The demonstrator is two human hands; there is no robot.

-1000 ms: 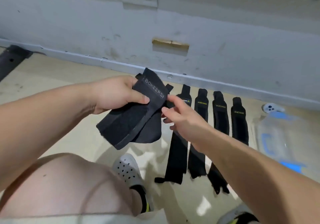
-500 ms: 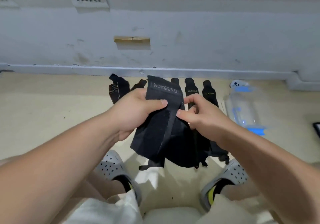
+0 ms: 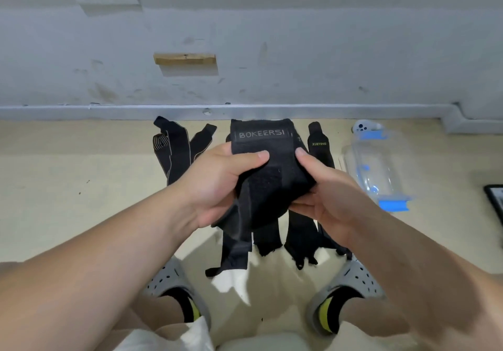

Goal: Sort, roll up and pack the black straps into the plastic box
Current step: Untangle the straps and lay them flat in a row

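Observation:
A wide black strap marked BOKEERSI is held up in front of me, folded over. My left hand grips its left side with the thumb across the front. My right hand grips its right side from below. Several narrow black straps marked XUEYING lie side by side on the floor behind and under it, mostly hidden. Two more black straps with pale edging lie to the left. The clear plastic box with blue clips lies on the floor to the right.
A grey wall with a skirting ledge runs across the back. A white controller lies behind the box. A dark flat object pokes in at the right edge. My feet in grey perforated clogs stand on the beige floor.
The view has swung so the straps sit in the middle. My right hand has moved from touching the strap's edge to gripping its right side, and the strap is now bunched between both hands.

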